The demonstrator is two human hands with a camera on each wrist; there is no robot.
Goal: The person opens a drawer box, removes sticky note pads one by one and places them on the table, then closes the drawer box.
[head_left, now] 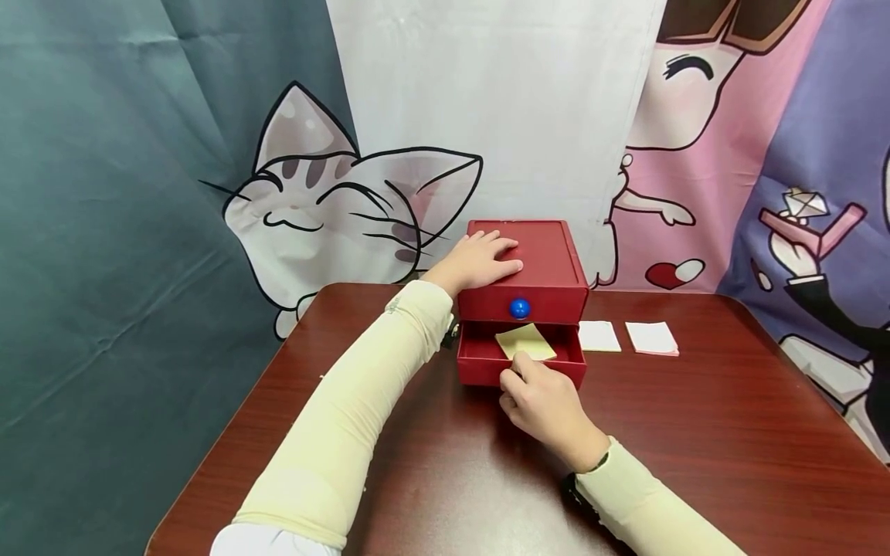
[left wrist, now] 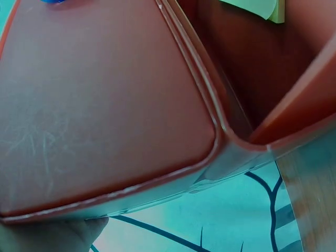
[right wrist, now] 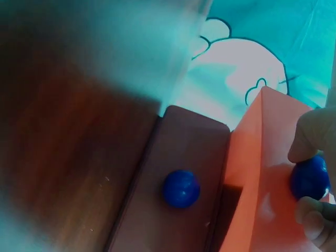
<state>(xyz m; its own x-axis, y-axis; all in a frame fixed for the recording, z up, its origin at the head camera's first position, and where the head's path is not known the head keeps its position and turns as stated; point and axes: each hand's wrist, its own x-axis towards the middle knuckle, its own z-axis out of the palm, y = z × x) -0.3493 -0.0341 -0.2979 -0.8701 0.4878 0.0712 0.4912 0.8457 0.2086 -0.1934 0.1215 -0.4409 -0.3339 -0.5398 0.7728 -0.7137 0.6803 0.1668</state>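
A red two-drawer box [head_left: 531, 255] stands on the table, its upper drawer closed with a blue knob [head_left: 519, 309] on the front. The lower drawer [head_left: 480, 372] is pulled out, and a pad of yellow sticky notes [head_left: 526, 342] lies inside. My left hand [head_left: 480, 261] rests on the box's top near its left edge, fingers spread; only part of this hand [left wrist: 47, 236] shows in the left wrist view. At the lower drawer's front, my right hand [head_left: 538, 398] pinches that drawer's blue knob [right wrist: 310, 178] between thumb and fingers.
Two white paper pads, one nearer the box [head_left: 599, 336] and one farther right [head_left: 652, 338], lie on the brown table [head_left: 695, 432]. A cartoon-printed cloth [head_left: 417, 93] hangs behind the table. Some small dark item [head_left: 450, 336] shows partly behind the left forearm.
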